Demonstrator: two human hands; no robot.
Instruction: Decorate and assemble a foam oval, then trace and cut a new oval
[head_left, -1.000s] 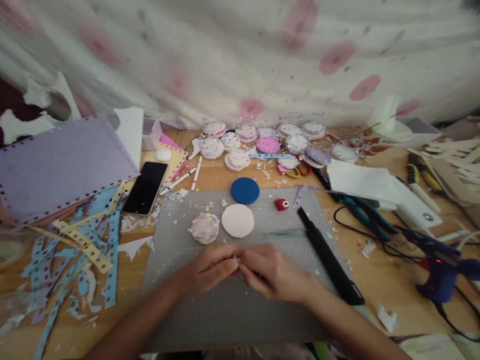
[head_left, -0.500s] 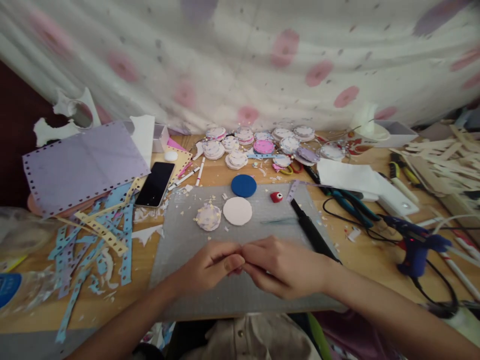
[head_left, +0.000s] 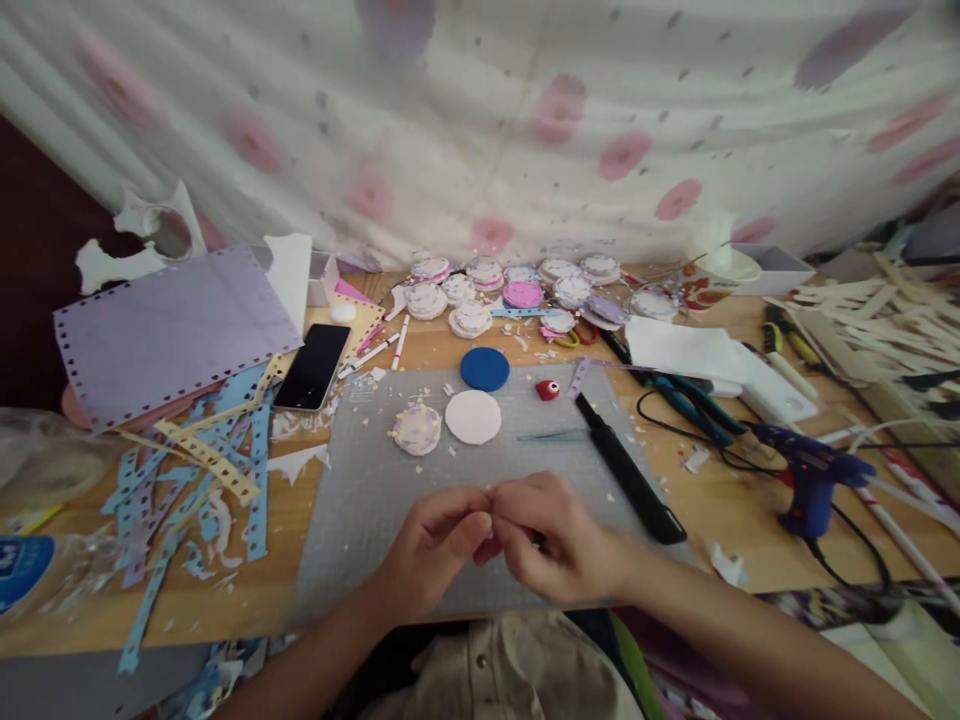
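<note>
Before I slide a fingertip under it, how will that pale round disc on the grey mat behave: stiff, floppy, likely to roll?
The pale disc lies flat on the grey mat, so it probably will not roll. It looks thin and sheet-cut like the blue disc behind it, so likely very light, bending a little, and apt to slide when pushed.

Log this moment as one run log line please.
left hand: fingertips meeting right | right hand: pinching, item hidden | grey cutting mat: beneath | pale disc: untouched
</note>
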